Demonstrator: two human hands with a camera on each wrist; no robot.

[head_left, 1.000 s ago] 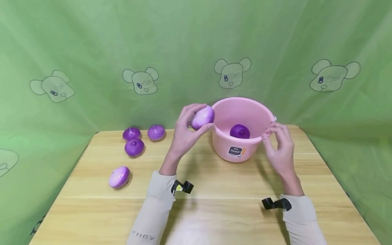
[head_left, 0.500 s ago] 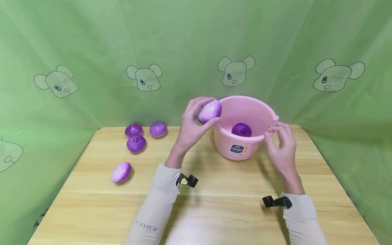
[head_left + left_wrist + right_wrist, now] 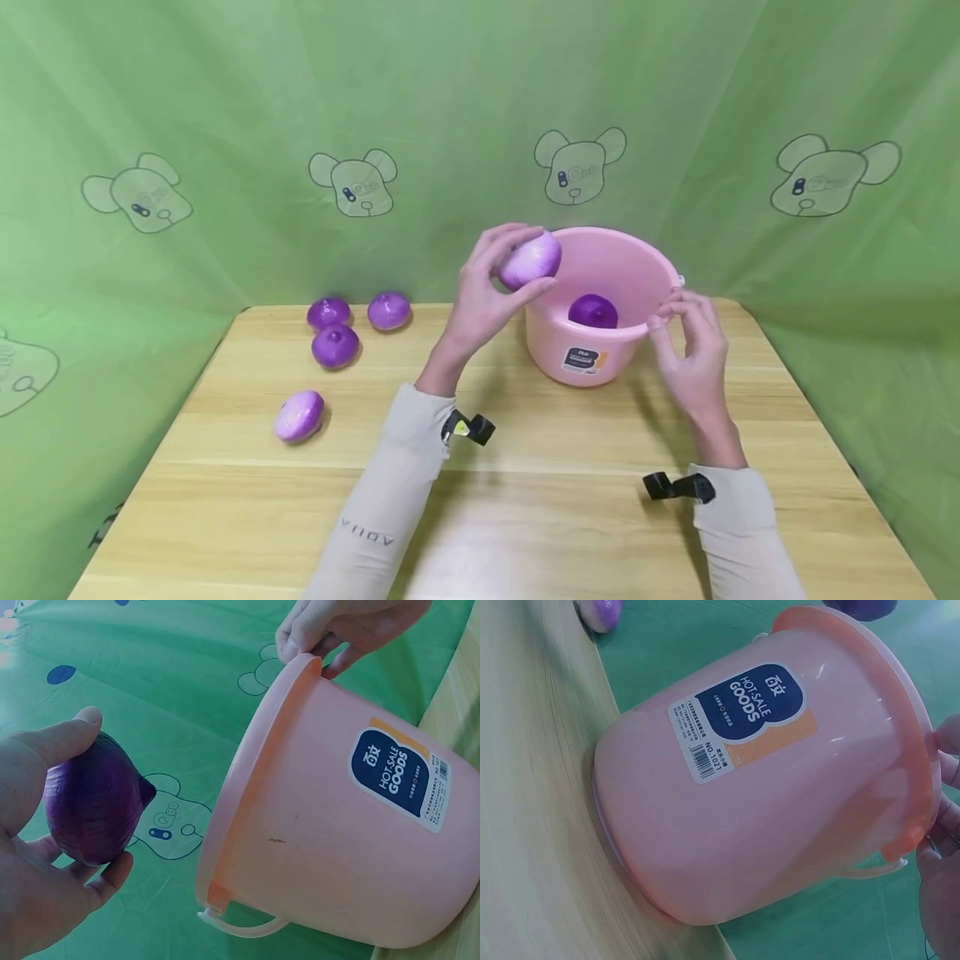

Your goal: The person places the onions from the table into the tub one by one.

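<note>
Tabletop: before me lies a pale yellow, wood-grained rectangular tabletop (image 3: 570,525), its plank lines running from side to side.
Sheet: behind the tabletop and along both its sides I see a green, faintly shiny sheet (image 3: 465,75) with soft creases.
Printed heads: above the tabletop's far edge I count four grey-outlined, round-eared animal heads (image 3: 581,179); part of another shows left of the tabletop.
Dark print: by the tabletop's left edge, too little shows for me to read.
Light: a whitish glare (image 3: 480,554) sits on the tabletop's near part.
</note>
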